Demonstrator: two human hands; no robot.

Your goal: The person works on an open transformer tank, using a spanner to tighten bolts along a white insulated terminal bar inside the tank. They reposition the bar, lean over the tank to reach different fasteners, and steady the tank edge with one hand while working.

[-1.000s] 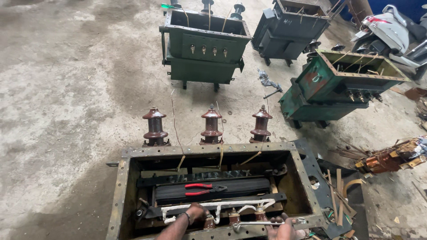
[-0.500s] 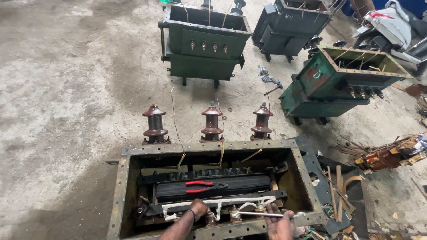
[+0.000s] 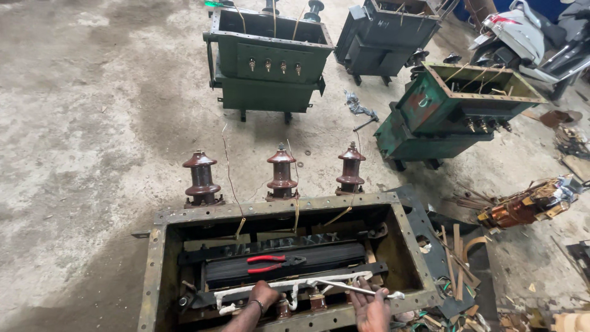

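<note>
Down at the near edge, the left hand (image 3: 264,295) is clenched around the white lead bar (image 3: 295,286) inside the open transformer tank (image 3: 157,258), while the right hand (image 3: 372,304) grasps a thin metal rod (image 3: 356,289) just beside it. Red-handled pliers (image 3: 270,263) lie on the dark core behind. Three brown bushings (image 3: 281,172) stand along the far rim. Beyond, green tanks (image 3: 267,61) sit on the concrete floor (image 3: 92,110).
</note>
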